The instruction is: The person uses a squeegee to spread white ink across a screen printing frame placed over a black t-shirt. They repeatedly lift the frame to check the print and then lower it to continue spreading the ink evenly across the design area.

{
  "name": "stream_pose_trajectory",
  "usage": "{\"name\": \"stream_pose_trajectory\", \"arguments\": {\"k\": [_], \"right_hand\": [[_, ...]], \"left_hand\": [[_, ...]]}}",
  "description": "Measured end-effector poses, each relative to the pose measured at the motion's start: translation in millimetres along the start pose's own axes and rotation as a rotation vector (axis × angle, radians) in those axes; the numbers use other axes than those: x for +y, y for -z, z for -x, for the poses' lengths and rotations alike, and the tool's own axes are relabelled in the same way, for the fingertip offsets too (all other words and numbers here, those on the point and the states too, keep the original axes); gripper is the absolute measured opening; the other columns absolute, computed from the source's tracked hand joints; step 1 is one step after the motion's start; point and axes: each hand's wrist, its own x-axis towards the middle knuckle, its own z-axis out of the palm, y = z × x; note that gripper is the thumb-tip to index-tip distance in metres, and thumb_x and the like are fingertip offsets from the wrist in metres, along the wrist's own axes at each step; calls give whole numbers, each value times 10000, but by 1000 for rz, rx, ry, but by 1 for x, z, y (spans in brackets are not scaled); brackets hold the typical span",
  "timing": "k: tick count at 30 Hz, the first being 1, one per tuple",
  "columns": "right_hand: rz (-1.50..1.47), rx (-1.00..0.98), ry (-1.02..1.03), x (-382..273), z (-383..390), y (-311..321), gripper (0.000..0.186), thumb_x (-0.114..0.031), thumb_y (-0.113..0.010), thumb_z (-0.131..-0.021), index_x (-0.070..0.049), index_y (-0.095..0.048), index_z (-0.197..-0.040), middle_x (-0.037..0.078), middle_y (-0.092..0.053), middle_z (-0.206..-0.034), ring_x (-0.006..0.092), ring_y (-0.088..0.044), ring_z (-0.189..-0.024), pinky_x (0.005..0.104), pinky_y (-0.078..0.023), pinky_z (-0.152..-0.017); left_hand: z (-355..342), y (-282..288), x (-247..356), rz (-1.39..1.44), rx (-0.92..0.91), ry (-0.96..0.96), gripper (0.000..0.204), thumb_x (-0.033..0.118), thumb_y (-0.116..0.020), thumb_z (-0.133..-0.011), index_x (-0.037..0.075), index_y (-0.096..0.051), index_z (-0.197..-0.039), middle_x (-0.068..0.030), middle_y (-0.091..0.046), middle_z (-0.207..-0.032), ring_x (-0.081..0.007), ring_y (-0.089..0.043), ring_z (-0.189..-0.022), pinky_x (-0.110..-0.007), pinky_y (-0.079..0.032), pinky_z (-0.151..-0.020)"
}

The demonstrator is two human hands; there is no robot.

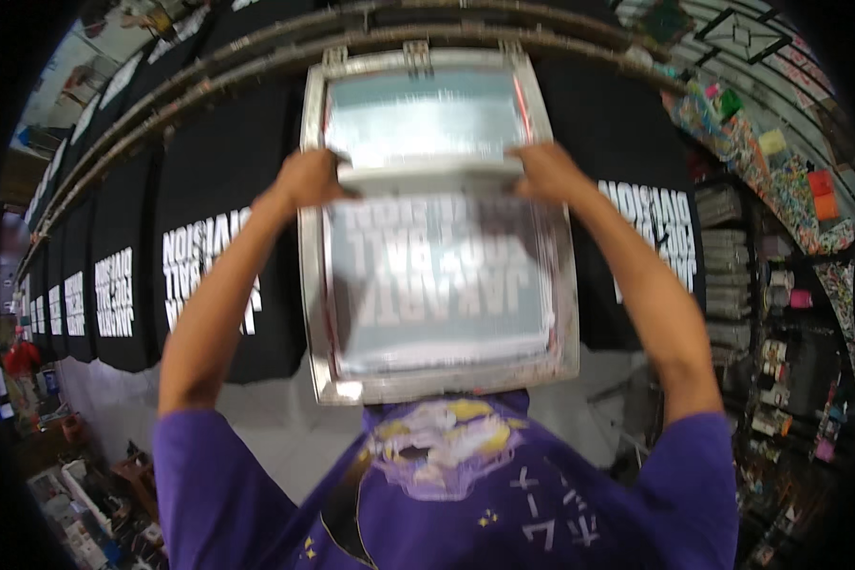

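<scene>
A silk-screen frame (562,323) with pale metal edges lies in front of me over a black garment. Through its mesh (427,347), white block lettering shows faintly. Across the mesh runs a long pale squeegee (432,178), which both hands grip, one near each end. My left hand (312,179) is closed round its left end, thumb toward the middle. At the opposite end, my right hand (548,173) is wrapped round it in the same way. The squeegee's lower edge is blurred, so I cannot tell how firmly it meets the mesh.
Black shirts (209,152) with white lettering lie in a row to the left, and another (627,133) lies to the right. Metal hinges (415,55) join the frame to a long rail (256,52). Stacked frames (727,242) stand on the right.
</scene>
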Motion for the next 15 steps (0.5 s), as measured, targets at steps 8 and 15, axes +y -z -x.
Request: {"name": "stream_pose_trajectory", "arguments": {"k": [8, 15], "right_hand": [[20, 27, 43, -132, 239, -23, 444, -61, -716, -585, -93, -718, -1027, 63, -715, -1032, 256, -665, -996, 423, -461, -873], [75, 257, 27, -130, 278, -91, 292, -60, -624, -772, -100, -717, -1046, 39, -752, -1091, 207, -698, -890, 370, -469, -820]], "left_hand": [[257, -53, 140, 170, 202, 34, 438, 68, -810, -574, 168, -783, -1000, 21, -751, -1008, -218, -659, -833, -359, -544, -680], [281, -115, 154, 143, 437, 47, 300, 114, -752, -698, 177, -811, -986, 67, -768, -986, -167, -638, -771, -307, -515, -654]]}}
